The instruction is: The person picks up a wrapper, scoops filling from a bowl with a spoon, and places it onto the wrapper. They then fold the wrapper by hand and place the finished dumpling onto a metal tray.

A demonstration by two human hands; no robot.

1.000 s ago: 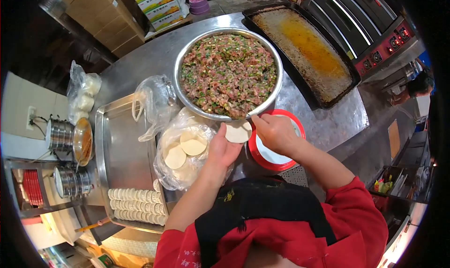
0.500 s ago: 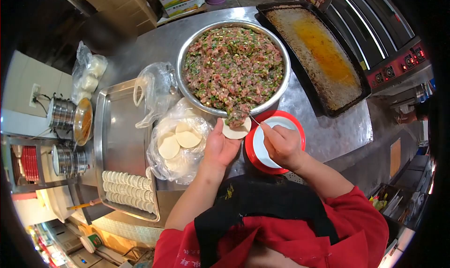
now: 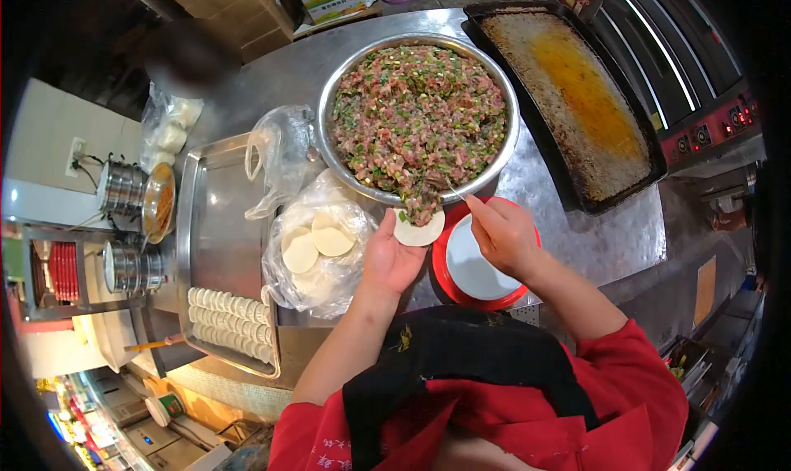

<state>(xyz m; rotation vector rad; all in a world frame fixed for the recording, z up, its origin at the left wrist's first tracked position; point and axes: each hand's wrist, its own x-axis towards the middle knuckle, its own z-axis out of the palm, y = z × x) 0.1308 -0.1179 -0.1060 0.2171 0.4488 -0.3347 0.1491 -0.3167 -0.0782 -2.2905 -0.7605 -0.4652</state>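
My left hand (image 3: 390, 258) is palm up, holding a round dumpling wrapper (image 3: 422, 234) on its fingers with the thumb at the edge. A clump of meat filling (image 3: 420, 209) rests on the wrapper's far side and runs up to the rim of a large metal bowl (image 3: 371, 192). Between the fingers of my right hand (image 3: 506, 237) is a thin metal utensil (image 3: 455, 192); its head is sunk in the chopped meat and greens (image 3: 416, 112), so its shape is hidden. Below that hand stands a white bowl (image 3: 478, 265) inside a red basin (image 3: 443, 275).
Left of the bowl, loose wrappers (image 3: 331, 239) lie on a plastic bag (image 3: 284, 294). A metal tray (image 3: 222, 191) carries rows of shaped dumplings (image 3: 231, 323) at its near end. A black baking pan (image 3: 589, 192) with yellow oil sits at the right, near an oven panel (image 3: 709, 133).
My right hand and the utensil have moved a little away from the wrapper, toward the filling in the bowl. The left hand stays beneath the wrapper. The whole view has shifted slightly.
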